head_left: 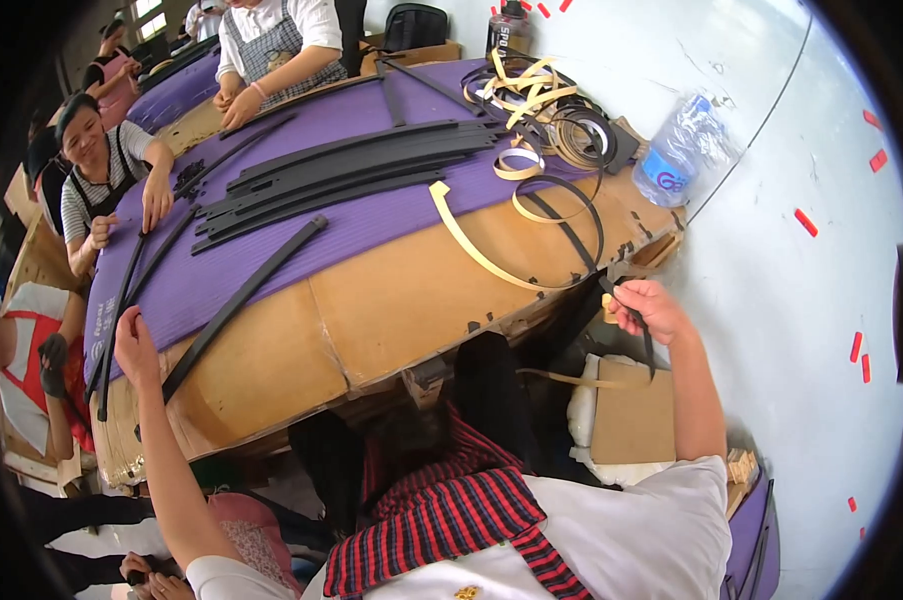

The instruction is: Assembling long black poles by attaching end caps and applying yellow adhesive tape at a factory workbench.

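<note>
My right hand is raised off the table's right edge, its fingers pinched on a black strip of tape that hangs below them. A small cream piece shows at the fingertips. My left hand is over the table's left end, fingers loosely extended and apparently holding nothing. Close to it lie thin black bars and a longer black bar. A stack of flat black slats rests on the purple mat. Loose coils of cream-and-black tape are heaped at the table's right end.
A clear plastic bottle and a dark bottle stand by the pale wall. Brown cardboard covers the near table edge. Below it, a cardboard box sits by my right arm. Co-workers are at the far and left sides.
</note>
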Demonstrator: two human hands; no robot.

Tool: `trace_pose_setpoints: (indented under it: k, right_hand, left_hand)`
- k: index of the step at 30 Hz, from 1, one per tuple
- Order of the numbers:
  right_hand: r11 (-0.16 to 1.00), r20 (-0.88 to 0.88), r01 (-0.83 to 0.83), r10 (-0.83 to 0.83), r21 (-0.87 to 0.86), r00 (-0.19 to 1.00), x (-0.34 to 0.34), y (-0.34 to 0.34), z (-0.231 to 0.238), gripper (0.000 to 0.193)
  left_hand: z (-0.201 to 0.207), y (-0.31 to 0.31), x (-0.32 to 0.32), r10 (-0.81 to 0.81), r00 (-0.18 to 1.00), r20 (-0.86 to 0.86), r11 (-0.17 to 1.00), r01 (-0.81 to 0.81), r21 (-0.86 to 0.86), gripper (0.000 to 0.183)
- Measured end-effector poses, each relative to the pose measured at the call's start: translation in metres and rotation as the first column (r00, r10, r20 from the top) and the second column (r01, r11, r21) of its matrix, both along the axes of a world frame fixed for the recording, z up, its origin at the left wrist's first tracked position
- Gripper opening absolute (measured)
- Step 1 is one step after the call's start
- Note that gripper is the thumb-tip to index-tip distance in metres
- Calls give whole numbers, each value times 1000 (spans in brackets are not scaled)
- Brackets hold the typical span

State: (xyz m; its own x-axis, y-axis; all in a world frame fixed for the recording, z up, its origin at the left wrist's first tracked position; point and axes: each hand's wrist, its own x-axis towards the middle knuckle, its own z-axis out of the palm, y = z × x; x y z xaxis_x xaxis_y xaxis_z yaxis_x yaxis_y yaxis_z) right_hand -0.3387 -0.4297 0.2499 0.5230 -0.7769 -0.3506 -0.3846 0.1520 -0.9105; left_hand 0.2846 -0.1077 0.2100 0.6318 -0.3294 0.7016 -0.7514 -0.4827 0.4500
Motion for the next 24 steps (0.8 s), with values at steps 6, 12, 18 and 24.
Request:
trace_pose_setpoints:
  k: [6,12,18,24]
  right_hand:
    - [981,170,178,-163,-77,972,12,7,-12,29]
    - [915,258,386,-348,-118,901,-5,-16,-26,31]
    - [836,278,546,-512,-57,813,-8,-49,-38,32]
    - [902,177,428,-412,-62,894,12,-68,-68,33]
  left_hand:
    - [34,-32,-55,-154,988,-15,983,152,-105,16]
    - [14,-57,-100,-253,965,-67,963,244,-117,14]
    - [-12,-70,-107,-296,939,-173,953,278,-121,13]
    - [-3,-66,-121,-147,987,-68,989,147,-10,10]
